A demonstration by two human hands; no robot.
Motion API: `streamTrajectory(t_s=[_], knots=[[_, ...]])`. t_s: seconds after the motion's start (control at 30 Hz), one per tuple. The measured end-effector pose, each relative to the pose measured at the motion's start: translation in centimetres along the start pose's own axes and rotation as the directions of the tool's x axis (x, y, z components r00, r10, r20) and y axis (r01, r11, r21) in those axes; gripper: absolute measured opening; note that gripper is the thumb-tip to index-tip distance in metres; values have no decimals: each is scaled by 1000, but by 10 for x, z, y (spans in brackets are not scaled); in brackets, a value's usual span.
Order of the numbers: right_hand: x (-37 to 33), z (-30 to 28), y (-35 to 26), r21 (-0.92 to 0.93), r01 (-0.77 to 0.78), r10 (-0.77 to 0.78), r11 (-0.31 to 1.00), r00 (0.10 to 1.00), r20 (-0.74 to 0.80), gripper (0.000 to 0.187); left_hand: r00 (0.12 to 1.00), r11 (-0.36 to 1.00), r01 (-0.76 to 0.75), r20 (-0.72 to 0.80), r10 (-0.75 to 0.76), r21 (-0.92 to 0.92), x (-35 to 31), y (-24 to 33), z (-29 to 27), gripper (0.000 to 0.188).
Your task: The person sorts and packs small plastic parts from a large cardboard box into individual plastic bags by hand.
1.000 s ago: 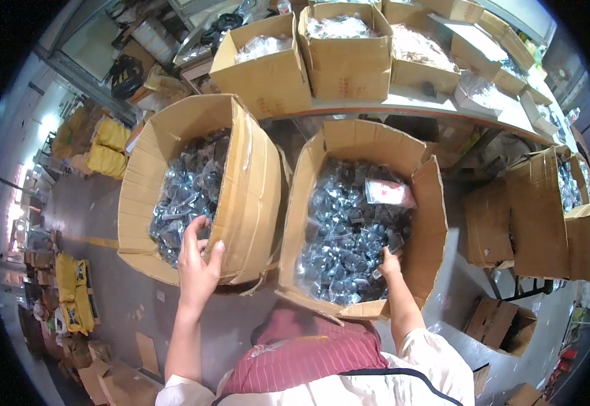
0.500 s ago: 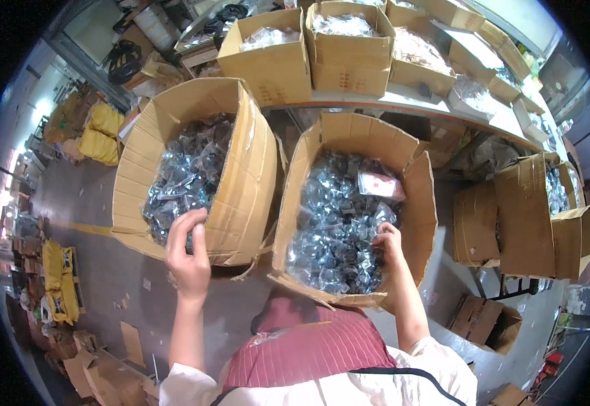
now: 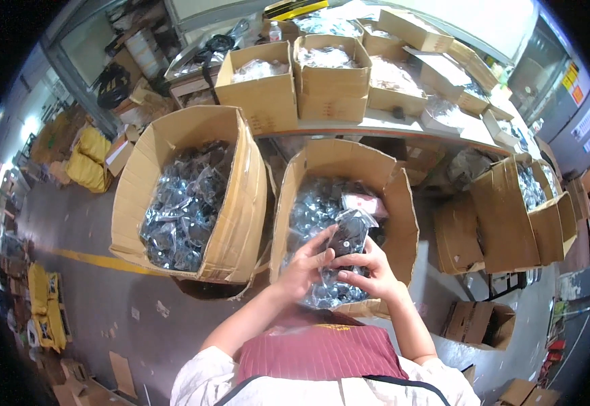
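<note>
My left hand (image 3: pixel 306 268) and my right hand (image 3: pixel 370 272) meet above the right-hand cardboard carton (image 3: pixel 332 157). Between them they grip a dark, rounded item in a clear plastic bag (image 3: pixel 350 233); its exact kind I cannot make out. Fingers of both hands close on its lower part. Beneath lies a heap of similar bagged dark items (image 3: pixel 312 206), partly hidden by my hands. A pink-and-white packet (image 3: pixel 368 204) rests on that heap, just behind the held bag. On the left stands a second carton (image 3: pixel 237 233), filled with more bagged dark items (image 3: pixel 183 210).
A long table (image 3: pixel 403 124) behind the cartons bears several open boxes (image 3: pixel 257 98) of bagged goods and a clear bottle (image 3: pixel 275 31). Brown cartons (image 3: pixel 505 216) stand on the right, with a small open box (image 3: pixel 474 323) on the floor. Yellow sacks (image 3: pixel 90 162) lie at left.
My left hand has left the left carton's near edge and joined my right hand over the right carton. A bagged dark item is now raised between both hands. The view has shifted.
</note>
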State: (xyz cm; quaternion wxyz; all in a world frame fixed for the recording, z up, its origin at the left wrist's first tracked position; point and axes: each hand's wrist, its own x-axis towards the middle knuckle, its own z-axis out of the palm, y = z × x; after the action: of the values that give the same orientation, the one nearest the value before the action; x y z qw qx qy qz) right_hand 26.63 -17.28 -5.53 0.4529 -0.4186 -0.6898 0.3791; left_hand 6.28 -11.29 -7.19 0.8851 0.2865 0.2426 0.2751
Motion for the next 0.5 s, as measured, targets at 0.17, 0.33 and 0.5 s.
streamTrajectory(t_s=[0.17, 0.33, 0.5], knots=[[-11, -1, -17, -129, -89, 79, 988, 994, -79, 26, 998, 984, -64, 17, 63, 169, 4, 10, 2, 60], [-17, -4, -39, -190, -181, 178, 965, 984, -30, 25, 992, 857, -111, 8, 123, 503, 11, 6, -6, 62], [-16, -2, -53, -191, -102, 93, 976, 994, -58, 22, 985, 830, -153, 19, 169, 537, 5, 10, -4, 62]])
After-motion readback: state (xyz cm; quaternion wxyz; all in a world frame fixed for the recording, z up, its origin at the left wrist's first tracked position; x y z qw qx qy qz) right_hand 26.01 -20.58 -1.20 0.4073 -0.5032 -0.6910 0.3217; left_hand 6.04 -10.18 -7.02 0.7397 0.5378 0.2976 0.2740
